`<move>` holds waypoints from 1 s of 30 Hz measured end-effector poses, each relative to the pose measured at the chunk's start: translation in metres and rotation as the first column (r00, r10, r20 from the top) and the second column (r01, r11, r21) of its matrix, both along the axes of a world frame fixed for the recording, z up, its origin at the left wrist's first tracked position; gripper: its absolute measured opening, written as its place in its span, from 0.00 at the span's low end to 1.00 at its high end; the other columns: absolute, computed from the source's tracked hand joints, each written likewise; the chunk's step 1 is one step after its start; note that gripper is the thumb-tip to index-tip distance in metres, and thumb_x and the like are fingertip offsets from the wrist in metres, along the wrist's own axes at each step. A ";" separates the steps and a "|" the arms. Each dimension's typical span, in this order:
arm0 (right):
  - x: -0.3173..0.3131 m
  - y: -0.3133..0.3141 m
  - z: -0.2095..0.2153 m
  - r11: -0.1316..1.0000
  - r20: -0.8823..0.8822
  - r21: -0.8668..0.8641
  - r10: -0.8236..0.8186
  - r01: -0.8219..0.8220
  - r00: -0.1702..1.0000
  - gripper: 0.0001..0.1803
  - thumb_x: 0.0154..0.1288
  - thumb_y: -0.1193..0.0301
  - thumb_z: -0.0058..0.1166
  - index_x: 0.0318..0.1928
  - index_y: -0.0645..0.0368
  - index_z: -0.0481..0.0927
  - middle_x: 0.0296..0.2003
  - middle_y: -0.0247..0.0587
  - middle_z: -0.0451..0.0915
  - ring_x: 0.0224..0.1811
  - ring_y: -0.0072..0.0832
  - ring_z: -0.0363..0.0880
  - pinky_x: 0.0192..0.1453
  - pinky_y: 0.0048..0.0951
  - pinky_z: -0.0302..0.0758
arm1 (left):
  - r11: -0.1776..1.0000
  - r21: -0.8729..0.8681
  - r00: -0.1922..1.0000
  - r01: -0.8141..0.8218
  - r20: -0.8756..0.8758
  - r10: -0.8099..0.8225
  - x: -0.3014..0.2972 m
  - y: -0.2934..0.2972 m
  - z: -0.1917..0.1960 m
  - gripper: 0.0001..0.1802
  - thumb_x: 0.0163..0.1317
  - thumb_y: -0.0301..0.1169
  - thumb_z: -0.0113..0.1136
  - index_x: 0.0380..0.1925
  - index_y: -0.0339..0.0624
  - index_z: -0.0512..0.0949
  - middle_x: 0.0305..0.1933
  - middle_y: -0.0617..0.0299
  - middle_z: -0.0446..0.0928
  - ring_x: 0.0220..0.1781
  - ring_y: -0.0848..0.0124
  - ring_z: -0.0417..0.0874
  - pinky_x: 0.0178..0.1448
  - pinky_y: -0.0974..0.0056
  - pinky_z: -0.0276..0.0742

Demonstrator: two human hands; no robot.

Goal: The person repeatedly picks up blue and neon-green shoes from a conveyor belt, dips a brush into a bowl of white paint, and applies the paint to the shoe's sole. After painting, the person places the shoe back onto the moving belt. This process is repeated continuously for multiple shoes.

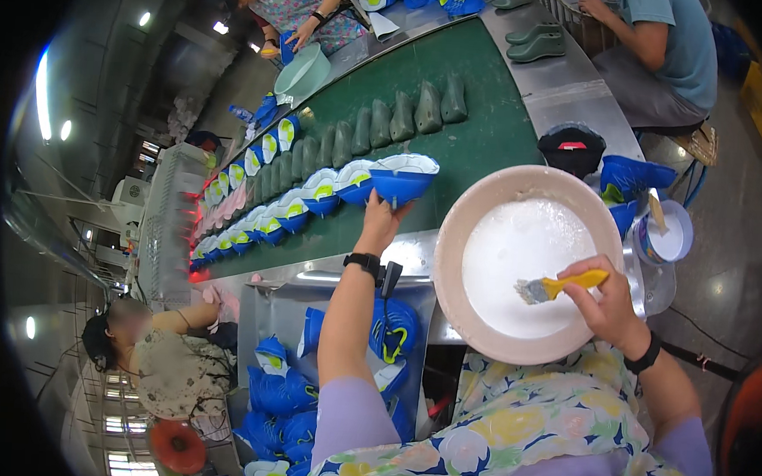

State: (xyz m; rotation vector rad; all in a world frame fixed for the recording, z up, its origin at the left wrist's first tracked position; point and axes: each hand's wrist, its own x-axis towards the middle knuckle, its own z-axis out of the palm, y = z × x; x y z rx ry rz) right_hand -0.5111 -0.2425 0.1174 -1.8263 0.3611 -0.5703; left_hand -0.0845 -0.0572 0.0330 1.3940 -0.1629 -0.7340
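Observation:
My left hand (384, 219) grips a blue shoe upper (403, 180) from below, at the near end of a row of similar blue uppers (293, 212) on the green conveyor belt (484, 80). The held upper's white underside faces up. In my right hand (606, 303) is a paintbrush with a yellow handle (565, 284), its bristles pointing left over the basin. A large pale pink basin (453, 285) with white liquid (518, 245) stands in front of me, below the brush.
Dark green shoe lasts (403, 117) line the belt. A white bucket with a brush (672, 236) and a black container (571, 149) stand right of the basin. Blue uppers (282, 392) fill a tray at my left. Co-workers sit at far left (302, 14), far right (666, 55) and near left (185, 366).

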 end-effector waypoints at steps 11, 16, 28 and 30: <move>0.007 0.003 -0.017 0.997 -0.119 0.068 -0.018 0.026 0.993 0.10 0.64 0.76 0.60 0.45 0.62 0.76 0.40 0.44 0.84 0.42 0.33 0.84 0.48 0.29 0.78 | 0.736 0.614 0.935 -0.283 0.348 0.069 0.076 -0.018 -0.075 0.32 0.62 0.17 0.45 0.69 0.41 0.59 0.57 0.51 0.74 0.51 0.61 0.82 0.42 0.58 0.84; 0.009 0.008 -0.016 1.000 -0.092 0.018 -0.021 0.023 0.996 0.09 0.67 0.77 0.57 0.46 0.64 0.75 0.40 0.43 0.83 0.44 0.28 0.83 0.49 0.27 0.77 | 0.917 0.385 0.902 0.103 0.352 -0.249 0.008 0.054 0.043 0.25 0.65 0.21 0.48 0.64 0.37 0.66 0.54 0.51 0.77 0.49 0.64 0.84 0.49 0.61 0.82; 0.067 0.041 0.023 0.893 -0.276 -0.092 0.402 -0.441 0.873 0.13 0.66 0.69 0.60 0.43 0.63 0.73 0.33 0.54 0.82 0.37 0.48 0.83 0.41 0.41 0.77 | 0.436 0.895 0.337 -0.090 0.440 -0.832 -0.164 0.213 0.033 0.28 0.57 0.22 0.58 0.60 0.42 0.70 0.54 0.46 0.76 0.58 0.47 0.76 0.60 0.52 0.75; 0.066 0.047 0.027 0.818 -0.372 -0.132 0.482 -0.559 0.793 0.12 0.66 0.68 0.58 0.44 0.63 0.73 0.35 0.56 0.82 0.40 0.53 0.82 0.44 0.45 0.76 | 0.495 0.856 0.339 -0.150 0.515 -0.787 -0.155 0.214 0.038 0.27 0.57 0.22 0.58 0.59 0.40 0.71 0.54 0.45 0.76 0.56 0.48 0.78 0.58 0.51 0.77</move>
